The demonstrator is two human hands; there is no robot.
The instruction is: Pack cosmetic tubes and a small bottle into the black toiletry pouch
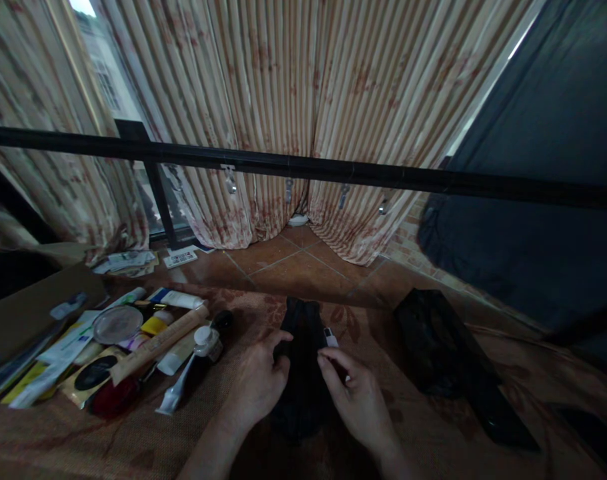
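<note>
Lower centre, a limp, dull black item (302, 363)! Left hand (261, 375), thumb and forefinger parted; right hand (354, 393) pinching, on what I can't tell.

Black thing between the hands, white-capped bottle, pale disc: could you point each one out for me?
Black thing (302, 367): head view, on its middle.
White-capped bottle (214, 347): head view, on its body, beside the cap.
Pale disc (117, 325): head view, on its flat face.

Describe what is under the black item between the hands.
Brown patterned cloth shows around the black item, between the left hand and right hand; whatever lies directly beneath it is covered and cannot be seen.
</note>
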